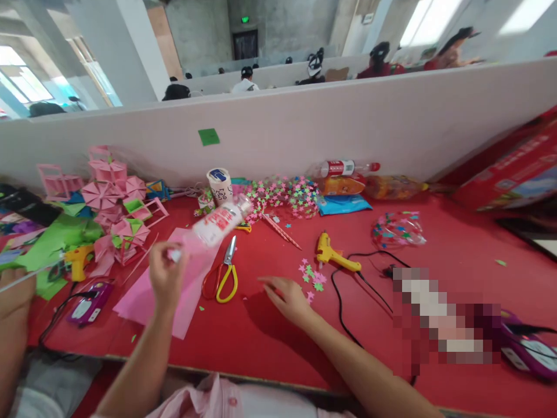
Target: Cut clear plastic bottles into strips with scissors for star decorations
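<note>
My left hand (165, 270) is closed around a small whitish part in line with the near end of a clear plastic bottle (220, 225) with a white and red label. The bottle is tilted and blurred over a sheet of pink paper (185, 307). Empty, my right hand (287, 299) has its fingers stretched out over the red table. Scissors (226, 278) with one red and one yellow handle lie between my hands. Small pink and green paper stars (312, 277) are scattered just beyond my right hand, beside a yellow glue gun (335, 253).
Folded pink paper pieces (108, 197) pile up at left, near another yellow glue gun (78, 261) and a co-worker's arm (15, 302). Bagged stars (282, 197), a decorated cup (220, 186) and bottles (343, 168) line the white partition (270, 130). Black cords (337, 296) cross the right side.
</note>
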A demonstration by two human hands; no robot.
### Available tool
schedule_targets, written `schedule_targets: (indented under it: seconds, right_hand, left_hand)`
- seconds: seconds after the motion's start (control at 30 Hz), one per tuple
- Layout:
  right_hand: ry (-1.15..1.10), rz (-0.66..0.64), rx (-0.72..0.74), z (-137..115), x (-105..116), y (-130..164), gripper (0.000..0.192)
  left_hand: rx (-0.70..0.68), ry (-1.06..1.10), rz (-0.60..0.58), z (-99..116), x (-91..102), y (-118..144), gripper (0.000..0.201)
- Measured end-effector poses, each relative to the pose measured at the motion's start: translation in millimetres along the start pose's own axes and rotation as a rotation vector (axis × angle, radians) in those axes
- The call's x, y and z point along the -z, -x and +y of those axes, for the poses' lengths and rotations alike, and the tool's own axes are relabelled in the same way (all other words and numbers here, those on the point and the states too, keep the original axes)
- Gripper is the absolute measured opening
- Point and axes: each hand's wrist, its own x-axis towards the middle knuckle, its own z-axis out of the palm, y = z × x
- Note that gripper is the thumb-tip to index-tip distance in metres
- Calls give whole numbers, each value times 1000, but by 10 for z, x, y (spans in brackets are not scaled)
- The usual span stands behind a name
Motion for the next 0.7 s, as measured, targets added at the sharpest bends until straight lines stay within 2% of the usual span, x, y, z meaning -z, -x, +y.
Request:
schedule_targets:
  seconds: [0.1, 0.13, 0.2, 0.23, 0.3, 0.37, 0.4, 0.47, 0.53, 0.6, 0.67, 0.7]
  right_hand:
    - [-515, 65, -248, -102, 27, -86, 39]
    - [-651, 84, -302, -129, 41, -116, 42]
    - [-810, 120, -372, -166, 67, -170, 46]
    - [-840, 141, -393, -177, 75, -194, 46]
    - [-844, 176, -420, -189, 74, -235, 44]
    - [-819, 177, -433, -192, 54, -272, 44]
    - [-798, 177, -430, -189, 42, -290, 45]
    - [-729, 202, -398, -172, 39, -329, 49]
    - [-637, 242, -349, -127, 83, -376, 49]
    - [-503, 252, -316, -52, 173, -438, 43]
    - [-253, 217, -303, 37, 270, -524, 33]
    - [-91, 187, -296, 78, 300, -578, 29]
  left_hand:
    - [379, 183, -229, -244, -128, 699, 25]
    - [457, 216, -289, -316, -175, 867, 25]
    - [520, 216, -440, -407, -259, 1084, 29]
    - [508, 186, -490, -423, -295, 1137, 35]
    - [461, 131, -554, -400, -361, 1152, 60]
    - [447, 116, -692, -332, -438, 1087, 82]
    - [427, 105, -766, -293, -488, 1038, 84]
    - [414, 131, -873, -221, -610, 923, 76]
    - [514, 177, -855, -158, -751, 778, 58]
    - [615, 220, -797, -83, -885, 588, 52]
    - [645, 318, -669, 30, -990, 360, 51]
    - [615, 409, -579, 103, -1028, 242, 52]
